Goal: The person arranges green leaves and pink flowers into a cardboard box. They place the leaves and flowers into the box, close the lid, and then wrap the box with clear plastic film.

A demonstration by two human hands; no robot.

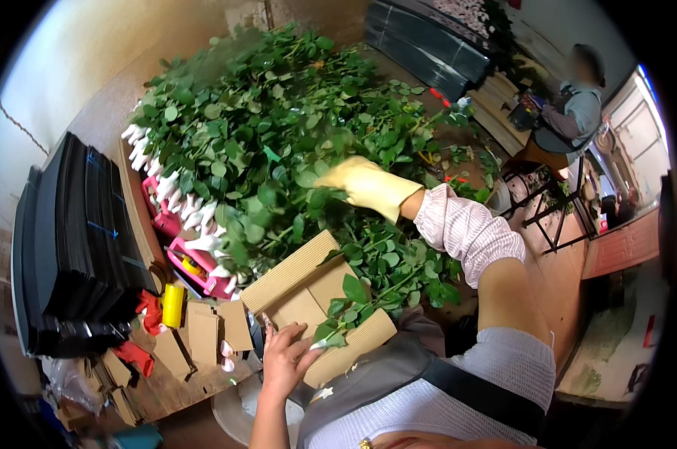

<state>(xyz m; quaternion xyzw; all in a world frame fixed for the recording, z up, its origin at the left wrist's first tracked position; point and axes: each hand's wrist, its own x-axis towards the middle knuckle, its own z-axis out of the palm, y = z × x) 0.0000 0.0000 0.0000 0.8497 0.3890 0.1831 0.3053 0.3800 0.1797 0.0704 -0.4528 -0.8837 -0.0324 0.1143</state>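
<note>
My bare left hand (pixel 282 359) rests its curled fingers on an opened corrugated cardboard wrap (pixel 282 273) low in the head view, beside a leafy rose stem (pixel 353 299) lying in the wrap. My right hand (pixel 361 187), in a yellow rubber glove with a striped sleeve protector above it, reaches into a heap of green rose stems (pixel 234 127); its fingertips are blurred among the leaves. White-wrapped rose heads (pixel 200 239) line the heap's left side, with pink plastic trays (pixel 181 258) below them.
Black sheet stacks (pixel 77 232) stand left, near a yellow cylinder (pixel 172 305), red cloths (pixel 133 358) and cardboard pieces (pixel 204 333). Dark bundled boxes (pixel 421 45) lie at the back. A seated person (pixel 578 112) is at upper right, near a black metal frame (pixel 544 217).
</note>
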